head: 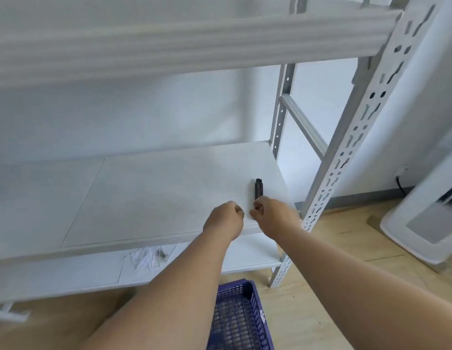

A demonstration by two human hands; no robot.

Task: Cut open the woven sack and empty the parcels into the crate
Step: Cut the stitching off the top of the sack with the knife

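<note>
With our right hand (273, 213) pinching the cutter (258, 189) on the shelf (149, 188) and left hand (226, 218) clenched empty, we should grip its handle firmly before lifting.

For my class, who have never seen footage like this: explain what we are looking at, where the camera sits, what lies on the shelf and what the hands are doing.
There is no machine here, only a person's two bare arms. The one picture comes from a camera worn on the person's head, looking forward and down, so the arms reach away from the viewer.

The hands are over the front edge of a white shelf board in a pale metal rack. A small dark tool, perhaps a cutter, lies on the board. The right hand has its fingertips at the tool's near end, seemingly gripping it. The left hand is curled beside it, with nothing visible in it.

On the floor below stands a purple crate. No woven sack is in view.
</note>
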